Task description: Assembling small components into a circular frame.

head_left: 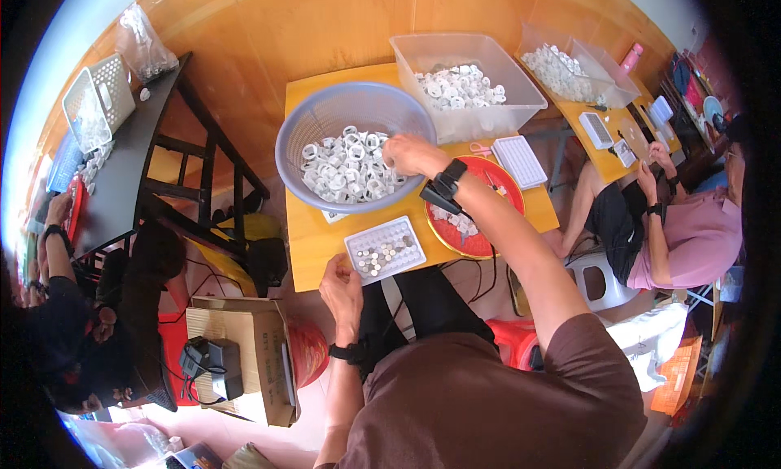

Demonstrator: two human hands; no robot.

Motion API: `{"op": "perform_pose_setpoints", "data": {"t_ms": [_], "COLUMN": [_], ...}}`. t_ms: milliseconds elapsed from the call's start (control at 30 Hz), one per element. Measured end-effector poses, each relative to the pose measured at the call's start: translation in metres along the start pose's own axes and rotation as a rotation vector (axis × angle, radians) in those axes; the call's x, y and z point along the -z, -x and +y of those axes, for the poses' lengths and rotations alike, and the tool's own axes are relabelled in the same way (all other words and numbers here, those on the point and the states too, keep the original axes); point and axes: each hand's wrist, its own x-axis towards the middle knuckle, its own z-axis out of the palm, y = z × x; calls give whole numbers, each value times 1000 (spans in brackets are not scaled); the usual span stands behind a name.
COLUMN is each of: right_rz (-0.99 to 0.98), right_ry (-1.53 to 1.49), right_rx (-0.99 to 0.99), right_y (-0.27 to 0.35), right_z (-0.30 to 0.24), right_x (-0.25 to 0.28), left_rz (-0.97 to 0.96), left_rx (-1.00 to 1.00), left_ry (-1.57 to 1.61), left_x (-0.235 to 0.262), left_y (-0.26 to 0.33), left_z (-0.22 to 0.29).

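Note:
My right hand (412,156) reaches over the right side of a blue-grey plastic basket (289,164), its fingers curled down at the heap of small white ring-shaped plastic parts (348,166). Whatever those fingers grip is hidden. By the near left corner of a white tray (411,257) is my left hand (341,288), fingers drawn together. I cannot make out anything between them. In the tray's pockets sit several small round pieces, some white and some darker. Beneath my right forearm lies a round red tray (508,188) with small white bits in it.
Behind stands a clear bin (521,103) of white parts. Pink scissors (480,149) and a white pocketed tray (519,161) lie to the right. A person (683,225) works at another table on the right; another person's hand (58,209) shows at the left. A carton (244,314) stands at lower left.

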Motion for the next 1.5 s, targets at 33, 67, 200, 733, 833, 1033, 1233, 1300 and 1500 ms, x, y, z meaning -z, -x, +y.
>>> {"op": "perform_pose_setpoints", "data": {"t_ms": [33, 67, 200, 733, 833, 1033, 1233, 1300, 1500], "right_rz": [-128, -255, -177, -103, -61, 70, 181, 184, 317], "right_ry": [35, 70, 81, -1114, -1131, -1392, -1467, -1499, -1264], "right_rx": [-13, -29, -66, -190, -228, -346, -511, -527, -625], "right_y": [-5, -9, -15, 99, 119, 156, 189, 192, 199], "right_z": [3, 5, 21, -79, -85, -104, -116, -116, -85], "right_x": [-3, -5, -15, 40, 27, -9, -30, -32, -28], "left_rz": [-20, -42, -51, -368, -502, -573, -731, -731, -690], "left_rx": [59, 117, 117, 303, 318, 474, 458, 465, 536], "left_ry": [13, 26, 14, 872, 1099, 1210, 1122, 1096, 1213], "left_x": [1, 1, -1, 28, 14, 3, 2, 1, 0], "left_y": [0, 0, -3, -3, 3, 16, 29, 30, 32], "left_z": [2, 3, 4, 63, 75, 59, 42, 41, 38]}}
